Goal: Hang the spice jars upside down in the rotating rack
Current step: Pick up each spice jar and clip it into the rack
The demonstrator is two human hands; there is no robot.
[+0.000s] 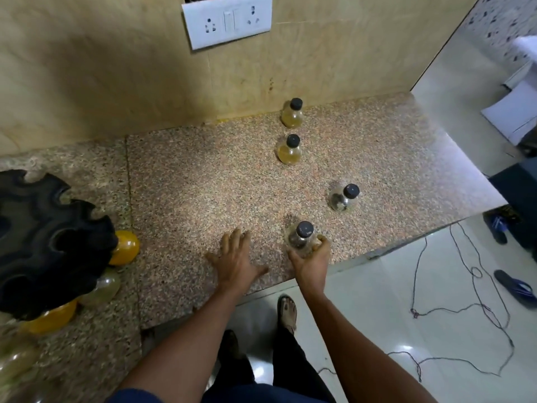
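Speckled granite counter (203, 184) against a plywood wall, four jars upright on it.

Head view: right hand (310, 264) curls around a dark-filled spice jar (302, 238) at the counter's front edge; left hand (236, 261) lies flat, fingers spread, just beside. Three more capped jars (291, 149) stand behind toward the wall. The black rotating rack (43, 242) sits at the left edge, yellow jars hanging under it.

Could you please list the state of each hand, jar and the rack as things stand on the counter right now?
Left hand: open, flat on the speckled granite counter.
Right hand: gripping the nearest clear black-capped jar, upright.
Clear dark-spice jar: upright, capped, free.
Two yellow-spice jars: upright, capped, free.
Black rotating rack: partly loaded, jars hanging below it.
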